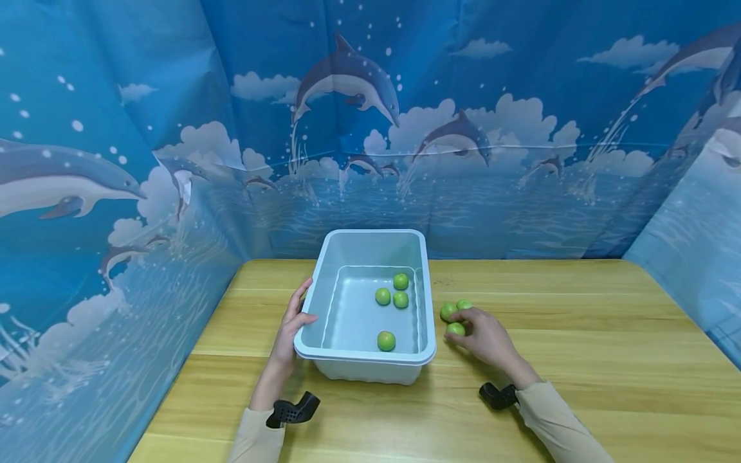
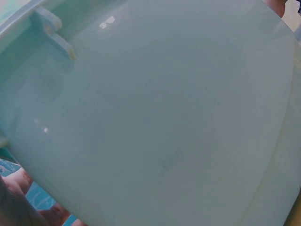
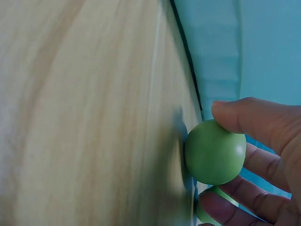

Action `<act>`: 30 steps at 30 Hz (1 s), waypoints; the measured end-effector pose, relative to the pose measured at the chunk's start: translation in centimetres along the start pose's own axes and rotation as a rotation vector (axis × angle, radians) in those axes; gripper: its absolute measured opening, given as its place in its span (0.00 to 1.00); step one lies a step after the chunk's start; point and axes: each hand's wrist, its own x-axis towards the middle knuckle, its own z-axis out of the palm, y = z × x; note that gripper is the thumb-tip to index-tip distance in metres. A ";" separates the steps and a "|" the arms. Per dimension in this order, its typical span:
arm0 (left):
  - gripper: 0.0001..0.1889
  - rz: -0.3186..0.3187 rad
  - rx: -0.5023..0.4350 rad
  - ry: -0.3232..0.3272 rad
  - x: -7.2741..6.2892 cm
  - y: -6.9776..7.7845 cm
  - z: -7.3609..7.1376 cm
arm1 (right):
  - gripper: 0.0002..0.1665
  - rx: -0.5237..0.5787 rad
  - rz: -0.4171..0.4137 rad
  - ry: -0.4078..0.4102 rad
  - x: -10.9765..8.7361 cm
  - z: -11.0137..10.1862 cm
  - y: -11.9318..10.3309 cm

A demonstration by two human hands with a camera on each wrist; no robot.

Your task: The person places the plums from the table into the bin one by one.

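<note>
In the head view a pale blue plastic bin [image 1: 370, 354] stands on the table with several small round green fruits [image 1: 383, 296] inside. My left hand [image 1: 292, 328] holds the bin's left rim, thumb over the edge and fingers along the outer wall. To the right of the bin, my right hand [image 1: 486, 337] has its thumb and fingers around a green fruit [image 3: 215, 151]. Two more green fruits [image 1: 448, 312] lie just beyond it, close to the fingers. The bin's smooth wall [image 2: 155, 113] fills most of the left wrist view.
The wooden table [image 1: 579, 334] extends to the right of the hands. Behind it and at both sides hangs a blue curtain [image 1: 359, 186] printed with dolphins. Black wrist cameras [image 1: 294, 409] sit at both cuffs.
</note>
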 end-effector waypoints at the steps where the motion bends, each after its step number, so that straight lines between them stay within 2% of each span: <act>1: 0.36 0.001 -0.002 -0.001 0.0 0.0 0.0 | 0.21 -0.002 -0.002 -0.002 0.0 0.0 0.0; 30: 0.35 0.005 0.003 0.000 0.0 -0.1 0.0 | 0.20 0.005 0.042 -0.039 -0.9 -0.1 0.4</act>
